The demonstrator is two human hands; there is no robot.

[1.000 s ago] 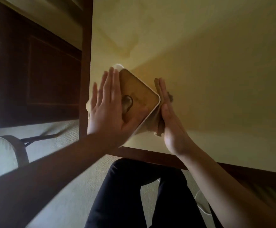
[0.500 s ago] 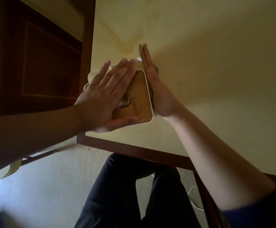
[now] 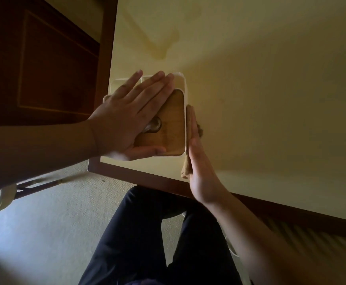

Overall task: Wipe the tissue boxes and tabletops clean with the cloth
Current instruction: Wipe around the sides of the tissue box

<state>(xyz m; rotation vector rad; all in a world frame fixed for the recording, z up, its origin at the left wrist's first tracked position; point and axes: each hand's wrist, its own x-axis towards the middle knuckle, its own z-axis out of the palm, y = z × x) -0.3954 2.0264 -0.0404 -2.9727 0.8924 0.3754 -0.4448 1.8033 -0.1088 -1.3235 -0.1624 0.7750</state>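
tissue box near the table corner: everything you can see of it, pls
The square tissue box with a wooden-looking brown lid and white body stands upright near the front left corner of the pale yellow tabletop. The lid has rounded corners and a dark oval opening, partly covered. The left hand lies flat on the lid with straight fingers. The right hand presses a brown cloth against its right side.
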